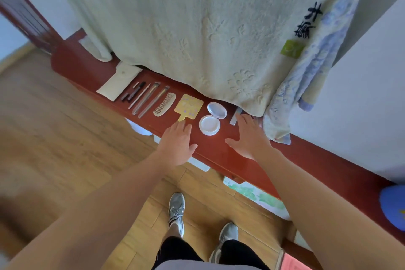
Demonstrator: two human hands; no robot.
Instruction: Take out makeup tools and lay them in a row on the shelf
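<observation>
**Empty hands over the shelf**

Arms outstretched, left hand (177, 142) and right hand (249, 136) are palm-down with straight fingers, holding nothing, over the red wooden shelf (210, 146). Beyond lie an open round white compact (210, 124), yellow paddle mirror (190, 105), cream plastic comb (164, 104), slim brushes (151, 99) and a white fabric pouch (119, 81) in a row.

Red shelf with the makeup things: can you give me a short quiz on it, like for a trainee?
1. True or false: the comb lies between the brushes and the yellow mirror.
2. The round compact is: A shut, B open, C standing on edge.
3. What lies farthest left on the shelf?
Key: 1 true; 2 B; 3 the cream pouch.
</observation>
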